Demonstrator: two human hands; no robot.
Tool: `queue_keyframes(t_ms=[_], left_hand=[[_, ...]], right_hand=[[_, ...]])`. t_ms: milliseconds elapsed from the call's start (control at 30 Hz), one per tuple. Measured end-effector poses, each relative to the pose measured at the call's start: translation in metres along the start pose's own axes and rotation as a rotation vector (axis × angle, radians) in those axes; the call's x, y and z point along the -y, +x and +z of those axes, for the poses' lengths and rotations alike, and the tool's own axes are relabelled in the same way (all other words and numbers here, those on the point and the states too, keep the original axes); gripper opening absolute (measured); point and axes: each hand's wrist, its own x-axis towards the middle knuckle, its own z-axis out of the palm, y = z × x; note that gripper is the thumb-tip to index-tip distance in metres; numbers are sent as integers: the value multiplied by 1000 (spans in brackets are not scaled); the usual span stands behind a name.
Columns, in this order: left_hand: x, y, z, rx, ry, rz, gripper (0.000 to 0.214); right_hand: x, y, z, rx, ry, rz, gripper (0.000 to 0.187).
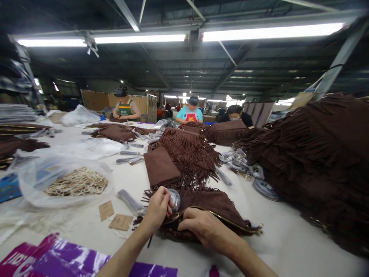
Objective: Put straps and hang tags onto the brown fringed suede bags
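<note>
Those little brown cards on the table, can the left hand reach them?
Probably yes. The brown cards lie just beside the left hand, with nothing seeming to block the way. But that hand looks busy with a round silver piece, so it may need to let go first.

From my side I see that the fringed suede bag [207, 206] is dark chocolate brown, and along its opening runs a gold-coloured edge [219, 220]. The round piece [174, 199] is shiny silver. The pile of fringe [314, 161] at right has the same brown colour. The card tags [106, 210] are tan. The plastic bag [57, 257] at near left is purple and magenta with white streaks. The cords [76, 184] inside the clear wrap [31, 184] are cream. Far away I see a turquoise shirt [183, 114] with a red apron [191, 116], and also a green apron [125, 109].
</note>
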Motion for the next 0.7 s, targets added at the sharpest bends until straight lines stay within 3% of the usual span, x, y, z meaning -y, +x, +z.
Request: queue_keyframes(t_ms=[167,333,467,567,700], left_hand=[[1,1,-3,35,-62,-44,17],[1,2,-11,89,-131,-111,19],[-2,1,-16,111,-153,-141,24],[-3,1,-16,115,-157,-155,29],[1,2,-16,102,-147,-167,26]], right_hand=[[-4,3,20,-46,-283,-114,21],[-4,4,34,-92,-386,-188,23],[-3,4,47,-126,-366,-183,26],[-6,4,48,-75,-309,-205,23],[-10,0,29,-7,21,-190,26]])
